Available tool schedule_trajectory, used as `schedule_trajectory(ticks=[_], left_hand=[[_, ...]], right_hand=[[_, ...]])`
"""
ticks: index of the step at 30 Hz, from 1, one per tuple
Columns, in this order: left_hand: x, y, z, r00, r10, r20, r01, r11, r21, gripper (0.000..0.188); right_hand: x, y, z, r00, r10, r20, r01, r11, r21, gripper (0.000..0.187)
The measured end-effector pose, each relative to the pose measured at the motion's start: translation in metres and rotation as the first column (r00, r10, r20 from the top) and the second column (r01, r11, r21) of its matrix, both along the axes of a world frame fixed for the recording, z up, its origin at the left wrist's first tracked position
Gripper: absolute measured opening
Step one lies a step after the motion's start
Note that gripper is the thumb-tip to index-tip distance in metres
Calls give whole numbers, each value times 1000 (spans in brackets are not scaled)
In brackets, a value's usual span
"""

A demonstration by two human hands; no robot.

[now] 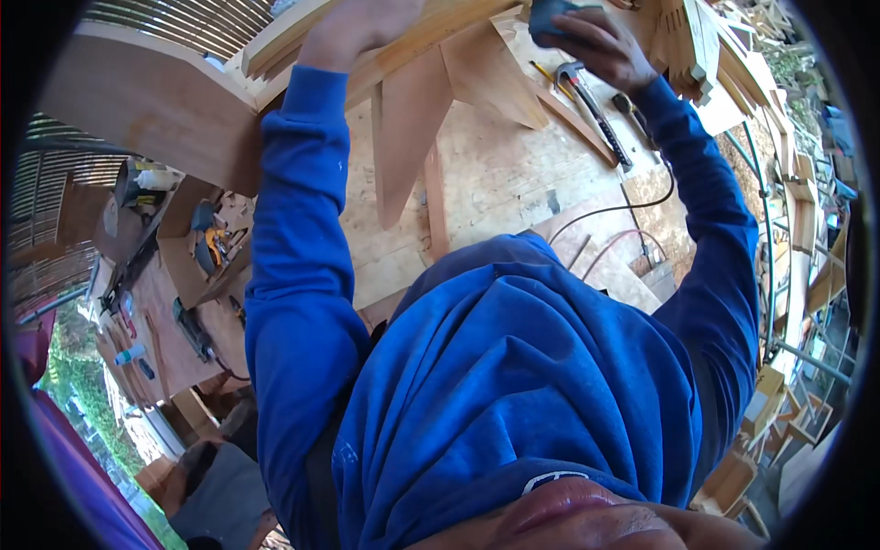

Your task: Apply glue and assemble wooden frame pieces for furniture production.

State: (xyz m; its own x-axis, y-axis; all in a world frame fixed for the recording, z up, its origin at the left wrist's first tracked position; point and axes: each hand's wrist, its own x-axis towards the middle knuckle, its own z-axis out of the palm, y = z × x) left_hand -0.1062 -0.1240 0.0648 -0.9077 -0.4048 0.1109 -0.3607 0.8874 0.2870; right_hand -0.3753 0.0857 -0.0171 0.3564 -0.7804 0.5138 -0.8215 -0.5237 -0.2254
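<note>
My left hand is at the top edge of the view, over a long wooden piece. It looks blurred and partly cut off, so its fingers do not show clearly. Farther right, the fingers of my right hand are closed round a dull blue-grey pad, whose exact kind I cannot make out. Below that hand, a claw hammer with a dark handle lies on the light wooden worktop. Brown, pointed flat boards jut out from under the long wooden piece.
A large plywood panel stands at the left. Beyond it are a box of tools and a power tool. Cut wood pieces are stacked at the upper right. A dark cable crosses the worktop.
</note>
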Motion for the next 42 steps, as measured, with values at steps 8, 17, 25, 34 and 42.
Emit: schedule_trajectory(ticks=[8, 17, 25, 34, 42], left_hand=[[4, -29, -23, 980, -29, -196, 48, 995, 92, 54], [3, -37, -38, 887, 359, -290, -179, 846, 502, 93], [6, -12, -14, 852, 506, -137, -170, 514, 841, 104], [5, -10, -9, 874, 463, -150, -208, 633, 745, 113], [26, 39, 0, 807, 532, -257, -245, 697, 673, 106]], right_hand=[[90, -69, 17, 869, 133, -476, -280, 926, -252, 48], [42, -44, 46, 816, 85, -572, -401, 797, -452, 62], [-22, -57, 33, 871, -73, -485, -140, 911, -387, 67], [42, -67, 50, 915, 175, -363, -322, 860, -397, 70], [-178, 56, -109, 685, -581, 440, 729, 549, -409, 69]])
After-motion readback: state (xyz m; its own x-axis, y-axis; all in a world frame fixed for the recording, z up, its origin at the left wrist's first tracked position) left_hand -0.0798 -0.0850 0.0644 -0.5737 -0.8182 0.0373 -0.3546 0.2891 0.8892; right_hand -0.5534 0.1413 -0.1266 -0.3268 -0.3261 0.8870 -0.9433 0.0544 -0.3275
